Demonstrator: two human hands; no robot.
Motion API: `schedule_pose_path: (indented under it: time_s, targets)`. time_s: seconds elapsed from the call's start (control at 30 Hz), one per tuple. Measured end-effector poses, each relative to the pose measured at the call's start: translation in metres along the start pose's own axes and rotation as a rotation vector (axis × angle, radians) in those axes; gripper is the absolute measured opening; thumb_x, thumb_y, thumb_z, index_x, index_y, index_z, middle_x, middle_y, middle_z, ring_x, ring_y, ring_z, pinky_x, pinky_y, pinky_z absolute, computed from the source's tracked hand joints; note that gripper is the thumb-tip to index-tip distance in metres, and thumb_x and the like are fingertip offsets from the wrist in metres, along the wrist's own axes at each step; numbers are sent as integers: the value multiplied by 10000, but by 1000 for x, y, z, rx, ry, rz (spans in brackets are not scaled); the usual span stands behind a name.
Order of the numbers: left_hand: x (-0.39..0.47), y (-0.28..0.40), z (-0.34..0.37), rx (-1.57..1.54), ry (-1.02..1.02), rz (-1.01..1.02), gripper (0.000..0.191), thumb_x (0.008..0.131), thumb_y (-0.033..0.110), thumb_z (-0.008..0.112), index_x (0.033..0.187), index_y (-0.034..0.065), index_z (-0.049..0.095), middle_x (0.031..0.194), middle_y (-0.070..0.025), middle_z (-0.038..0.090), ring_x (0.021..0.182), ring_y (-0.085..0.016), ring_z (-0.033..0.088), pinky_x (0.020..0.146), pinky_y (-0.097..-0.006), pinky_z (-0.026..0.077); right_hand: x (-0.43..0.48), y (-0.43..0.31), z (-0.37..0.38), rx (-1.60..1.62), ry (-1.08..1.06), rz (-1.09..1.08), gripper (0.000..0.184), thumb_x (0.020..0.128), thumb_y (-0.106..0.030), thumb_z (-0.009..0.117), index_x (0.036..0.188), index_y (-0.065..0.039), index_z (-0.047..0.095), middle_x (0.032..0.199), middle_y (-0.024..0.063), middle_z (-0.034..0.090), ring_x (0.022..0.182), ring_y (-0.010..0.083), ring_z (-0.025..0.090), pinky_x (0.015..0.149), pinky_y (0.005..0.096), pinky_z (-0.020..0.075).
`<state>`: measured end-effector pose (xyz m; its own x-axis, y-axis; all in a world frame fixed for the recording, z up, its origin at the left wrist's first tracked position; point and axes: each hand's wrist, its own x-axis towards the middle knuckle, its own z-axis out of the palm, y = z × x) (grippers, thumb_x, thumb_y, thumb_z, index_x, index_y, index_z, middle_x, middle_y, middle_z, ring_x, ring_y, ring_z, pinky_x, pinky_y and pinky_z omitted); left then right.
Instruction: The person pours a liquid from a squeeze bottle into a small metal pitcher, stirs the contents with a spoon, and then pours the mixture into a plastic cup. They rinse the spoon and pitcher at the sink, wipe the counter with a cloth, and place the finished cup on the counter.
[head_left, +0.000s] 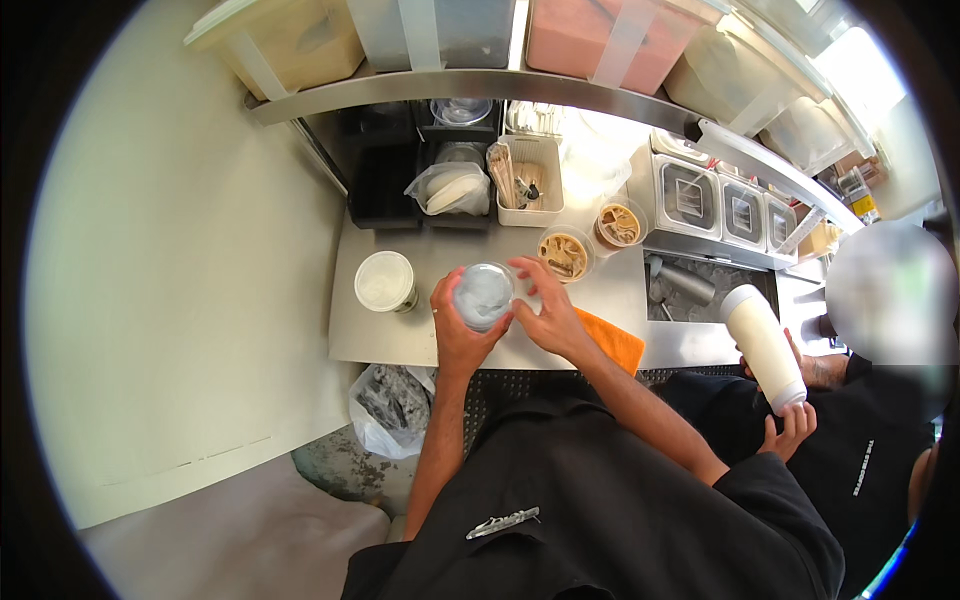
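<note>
My left hand is wrapped around a clear plastic cup whose round top faces up at me; pale, greyish-white contents show through it. Just to the right, my right hand has its fingers spread, the thumb close to the cup's rim. Whether the thumb touches it I cannot tell. Left of the cup stands a tub with a white lid on the steel counter. Beyond my right hand are an iced coffee in a clear cup and a darker iced coffee.
An orange cloth lies at the counter's front edge. Behind are a white basket with wooden stirrers and black organisers. At right, a co-worker holds a white bottle near an ice bin. A steel shelf crosses overhead.
</note>
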<state>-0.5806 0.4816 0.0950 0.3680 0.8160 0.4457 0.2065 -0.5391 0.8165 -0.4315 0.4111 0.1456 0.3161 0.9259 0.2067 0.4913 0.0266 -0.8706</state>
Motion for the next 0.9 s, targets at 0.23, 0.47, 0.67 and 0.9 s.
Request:
schedule_pose_path:
  time_s: [0.23,0.47,0.67,0.9]
  targets:
    - [1,-5,-1,-45,-11,-24,950,608,151,890,1377,33,346,1379,-187,423,1260,-364,434,1049,-458,397,10,15,18,67,-194,-82,722,775,-169,596,1433,-17,343,1458,251,351,1375,416,313,1146,452,264]
    - [5,2,3,92,40,15,1047,584,206,911,1423,18,313,1385,-190,460,1242,-339,479,1034,-441,414,10,19,26,59,-197,-111,747,791,-127,591,1474,-30,304,1467,207,352,1392,356,319,1154,412,251]
    - [4,1,12,4,67,-119,990,584,182,902,1397,25,360,1364,-165,482,1232,-322,498,1036,-429,411,13,16,30,173,-170,-74,699,792,-206,611,1411,-3,357,1391,224,409,1311,375,403,1103,402,323]
    - [2,-2,16,-39,83,-149,953,579,144,895,1373,31,380,1334,-152,493,1219,-307,509,1033,-411,414,15,17,34,213,-177,32,633,875,-274,594,1401,-1,372,1387,203,419,1301,345,420,1095,376,326]
